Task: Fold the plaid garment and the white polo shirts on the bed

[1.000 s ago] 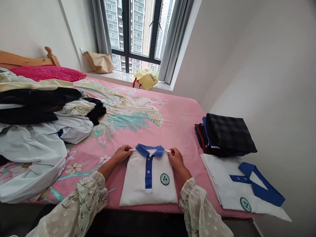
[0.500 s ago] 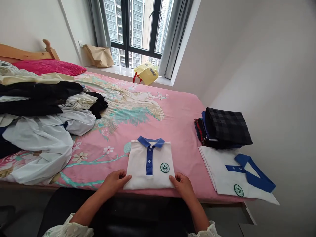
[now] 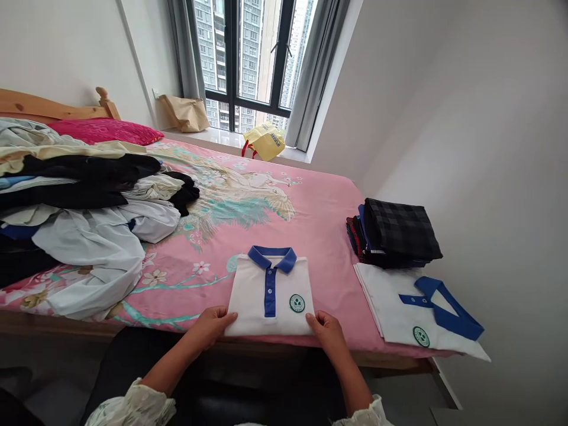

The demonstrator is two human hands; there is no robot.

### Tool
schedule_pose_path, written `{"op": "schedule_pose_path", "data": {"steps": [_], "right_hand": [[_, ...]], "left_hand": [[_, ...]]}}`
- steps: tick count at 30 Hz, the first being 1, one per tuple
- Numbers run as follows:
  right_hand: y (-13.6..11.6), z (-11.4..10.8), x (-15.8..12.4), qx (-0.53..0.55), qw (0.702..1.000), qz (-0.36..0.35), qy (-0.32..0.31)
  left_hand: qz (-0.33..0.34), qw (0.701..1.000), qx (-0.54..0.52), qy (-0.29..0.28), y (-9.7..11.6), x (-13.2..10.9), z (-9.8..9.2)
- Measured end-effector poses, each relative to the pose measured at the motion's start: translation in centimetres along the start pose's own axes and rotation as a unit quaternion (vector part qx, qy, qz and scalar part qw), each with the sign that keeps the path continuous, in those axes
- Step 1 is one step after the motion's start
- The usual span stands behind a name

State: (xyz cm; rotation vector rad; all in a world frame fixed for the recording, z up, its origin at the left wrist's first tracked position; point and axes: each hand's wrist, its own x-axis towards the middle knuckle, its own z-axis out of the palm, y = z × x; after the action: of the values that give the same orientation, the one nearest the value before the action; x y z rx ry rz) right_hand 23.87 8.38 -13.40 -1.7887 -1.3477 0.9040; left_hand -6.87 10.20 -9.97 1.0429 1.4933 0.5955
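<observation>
A white shirt [image 3: 252, 296], folded to a neat block, was laid face up on the bed [image 3: 328, 236], close to its near edge. Its blue collar [image 3: 288, 263] was turned away from the person, and a green badge [image 3: 297, 303] was shown on the front. The lower left corner was pinched by the left hand [image 3: 212, 324], the lower right corner by the right hand [image 3: 327, 330]; both thumbs were set on top, and the other fingers were partly hidden.

To the right, well apart, a second shirt [image 3: 381, 296] was laid with its collar pointed rightward, one corner hung past the bed's edge. Just behind it a dark pile [image 3: 402, 231] was topped by checked cloth. On the left, a loose heap [image 3: 97, 236] of white, black and cream clothes was spread. Behind that a pink pillow [image 3: 110, 131] was seen. On the sill [image 3: 224, 139] a paper bag [image 3: 186, 113] and a yellow bag [image 3: 266, 142] were placed below the window [image 3: 255, 59].
</observation>
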Motion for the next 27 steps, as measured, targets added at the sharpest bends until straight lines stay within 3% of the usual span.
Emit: {"op": "schedule_pose_path", "data": {"steps": [3, 7, 12, 14, 18, 20, 23, 27], "right_hand": [[0.4, 0.2, -0.3, -0.014, 1.0, 0.011, -0.011], [0.5, 0.5, -0.3, 0.002, 1.0, -0.001, -0.004], [0.9, 0.1, -0.1, -0.087, 0.995, 0.035, -0.033], [0.6, -0.4, 0.6, -0.102, 0.994, 0.044, -0.008], [-1.6, -0.7, 3.6, -0.067, 0.995, -0.055, 0.059], [-3.0, -0.3, 5.8, -0.066, 0.988, -0.114, 0.077], [-4.7, 0.7, 9.4, -0.102, 0.981, -0.145, 0.08], [-5.5, 1.6, 12.9, -0.142, 0.979, -0.142, 0.041]], "left_hand": [[-0.008, 1.0, 0.001, 0.013, -1.6, 0.6, 0.2], [0.031, 0.998, -0.009, 0.046, -2.5, 1.0, 0.5], [0.01, 0.997, 0.072, 0.031, -3.2, 1.0, -0.1], [0.054, 0.992, 0.1, 0.056, -3.0, 1.6, -0.8], [0.204, 0.95, 0.144, 0.189, -0.5, 4.4, -2.8], [0.257, 0.929, 0.16, 0.214, 1.5, 6.4, -3.6], [0.298, 0.92, 0.171, 0.187, 4.3, 9.5, -4.2], [0.286, 0.933, 0.176, 0.13, 6.1, 12.5, -4.5]]}}
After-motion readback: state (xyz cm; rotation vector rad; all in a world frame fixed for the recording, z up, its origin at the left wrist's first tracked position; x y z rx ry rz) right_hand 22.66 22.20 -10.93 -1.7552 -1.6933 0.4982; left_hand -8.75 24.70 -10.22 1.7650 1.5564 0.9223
